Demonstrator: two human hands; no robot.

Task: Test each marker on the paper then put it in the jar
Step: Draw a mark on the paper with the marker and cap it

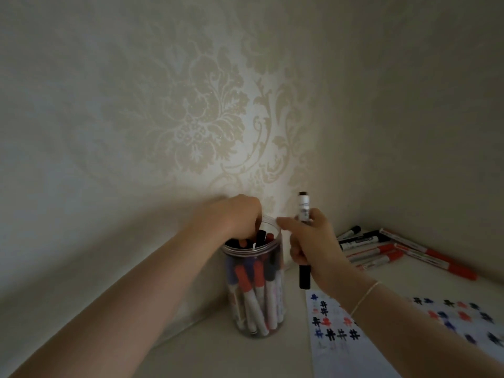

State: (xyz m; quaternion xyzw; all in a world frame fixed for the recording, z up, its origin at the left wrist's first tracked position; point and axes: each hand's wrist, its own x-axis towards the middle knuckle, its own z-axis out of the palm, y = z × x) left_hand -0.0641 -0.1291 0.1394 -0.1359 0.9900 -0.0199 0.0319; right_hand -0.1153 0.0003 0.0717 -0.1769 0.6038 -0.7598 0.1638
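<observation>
A black-capped marker (304, 241) was gripped upright by the right hand (311, 244). The left hand (234, 216) was curled into the jar (255, 290), fingers among markers; whether one was held could not be told.

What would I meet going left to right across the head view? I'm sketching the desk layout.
Left hand reaching into the jar → right hand holding a black marker upright → loose markers lying by the wall, with the paper of test marks nearer.
</observation>
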